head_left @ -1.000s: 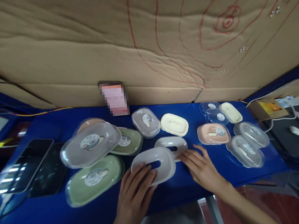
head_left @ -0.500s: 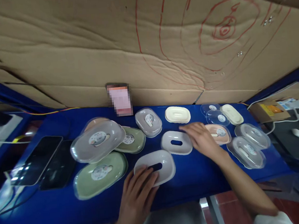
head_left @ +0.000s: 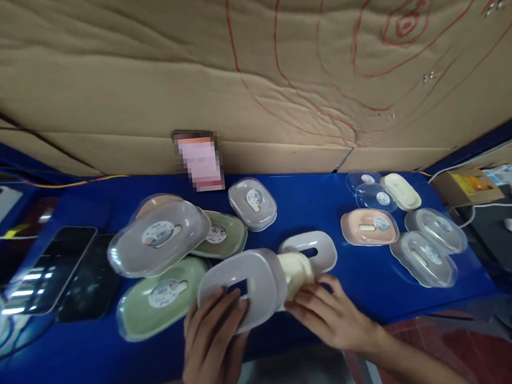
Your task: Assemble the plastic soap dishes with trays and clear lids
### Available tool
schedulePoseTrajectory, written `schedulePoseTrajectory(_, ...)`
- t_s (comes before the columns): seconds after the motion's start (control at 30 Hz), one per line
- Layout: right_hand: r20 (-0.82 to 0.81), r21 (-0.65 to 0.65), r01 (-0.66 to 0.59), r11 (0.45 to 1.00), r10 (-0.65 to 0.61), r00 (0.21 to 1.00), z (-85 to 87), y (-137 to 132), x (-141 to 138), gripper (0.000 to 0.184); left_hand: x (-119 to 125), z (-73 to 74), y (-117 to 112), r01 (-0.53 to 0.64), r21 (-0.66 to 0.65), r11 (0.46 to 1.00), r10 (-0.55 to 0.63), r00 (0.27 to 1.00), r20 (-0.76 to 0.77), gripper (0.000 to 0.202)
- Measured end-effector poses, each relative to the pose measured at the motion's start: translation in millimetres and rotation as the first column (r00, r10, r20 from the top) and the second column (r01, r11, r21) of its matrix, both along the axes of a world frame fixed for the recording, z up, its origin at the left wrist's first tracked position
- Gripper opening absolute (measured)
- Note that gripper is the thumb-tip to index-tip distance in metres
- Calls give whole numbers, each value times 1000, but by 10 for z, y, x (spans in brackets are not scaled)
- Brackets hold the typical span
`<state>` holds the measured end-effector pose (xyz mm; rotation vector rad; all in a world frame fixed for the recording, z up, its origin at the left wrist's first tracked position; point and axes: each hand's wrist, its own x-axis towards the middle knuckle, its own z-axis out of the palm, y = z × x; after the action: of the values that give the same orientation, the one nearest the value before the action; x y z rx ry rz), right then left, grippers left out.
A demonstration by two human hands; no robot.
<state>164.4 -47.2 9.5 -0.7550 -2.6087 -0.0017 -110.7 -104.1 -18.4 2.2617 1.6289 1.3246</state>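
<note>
Now the cream tray (head_left: 296, 271) is in the person's grasp: half a second ago it lay near the rear of the worktop (head_left: 310, 196), with the right hand (head_left: 332, 317) reaching across towards it. That hand has come back to the front, and its fingers are closed around the tray's near right edge. Meanwhile the left hand (head_left: 214, 333) keeps its hold on the grey slotted shell (head_left: 259, 281), fingers bent over the left end and lying against the slot, the thumb out of sight beneath. The shell looks raised and tipped compared with that earlier view, its hollow side facing the camera.

The tray sits behind the shell's right end, partly covered by it (a pale strip showing in the slot is probably the same tray). Whether the two are touching or merely overlapping, I cannot tell. As I judge it, the change means that both pieces are together and under control, one per hand, but not visibly seated against each other.

A second grey shell (head_left: 328, 248) rests just beyond the right hand, untouched by the left, and the lidded peach container (head_left: 369, 228) stands farther right, apart from both hands.
</note>
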Motion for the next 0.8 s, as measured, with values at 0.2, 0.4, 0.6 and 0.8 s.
schedulePoseTrajectory(0.2, -165, -143, -77, 987, 53, 985, -311, -147, -92, 30, 44, -93, -52, 97, -119, 988, -115, 981, -154, 44)
schedulePoseTrajectory(0.4, -176, -302, 176, 937, -236, 956, -240, 106, 236, 32, 104, -89, 45, 115, -123, 986, -136, 975, -175, 43)
schedulePoseTrajectory(0.6, -25, -387, 72, 919, -89, 996, -156, 568, 303, 60, 216, -47, 174, 78, -67, 995, -86, 987, -137, 41)
schedulePoseTrajectory(0.8, -29, -262, 146, 954, -159, 987, -165, 836, 230, 71, 361, 3, 220, -11, -92, 996, -7, 980, -197, 35)
